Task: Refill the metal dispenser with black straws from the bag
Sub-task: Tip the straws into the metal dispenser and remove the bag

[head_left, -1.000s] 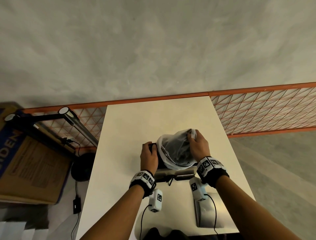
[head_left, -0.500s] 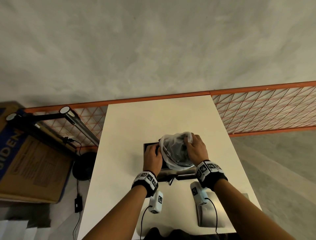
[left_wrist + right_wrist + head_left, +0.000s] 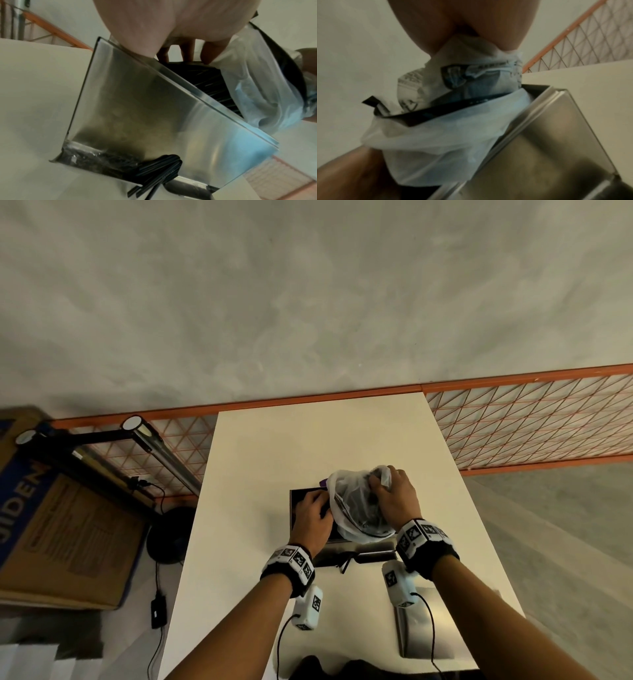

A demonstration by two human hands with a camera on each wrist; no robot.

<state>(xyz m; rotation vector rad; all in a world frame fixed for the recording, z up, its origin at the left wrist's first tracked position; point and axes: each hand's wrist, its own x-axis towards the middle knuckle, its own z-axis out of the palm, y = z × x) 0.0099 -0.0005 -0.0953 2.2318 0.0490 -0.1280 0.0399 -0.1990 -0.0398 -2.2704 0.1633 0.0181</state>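
The metal dispenser (image 3: 308, 546) stands mid-table with its top open. A clear plastic bag (image 3: 356, 508) of black straws is tipped mouth-down into it. My right hand (image 3: 394, 501) grips the bag's bunched upper end (image 3: 471, 60). My left hand (image 3: 311, 515) lies over the dispenser's top, with its fingers (image 3: 187, 50) reaching fairly straight into the opening next to the bag (image 3: 257, 88). Black straws (image 3: 214, 83) fill the inside. A few straws (image 3: 159, 174) stick out of the slot at the bottom of the dispenser's front wall (image 3: 145, 108).
A flat metal lid (image 3: 424, 631) lies on the white table (image 3: 308, 446) near my right forearm. An orange wire fence (image 3: 531, 422) runs behind the table. A cardboard box (image 3: 51, 525) and a black lamp stand (image 3: 102, 440) are on the left.
The bag has sunk lower and crumpled as my right hand pushed it down toward the dispenser. My left hand slid from the dispenser's left side onto its open top.
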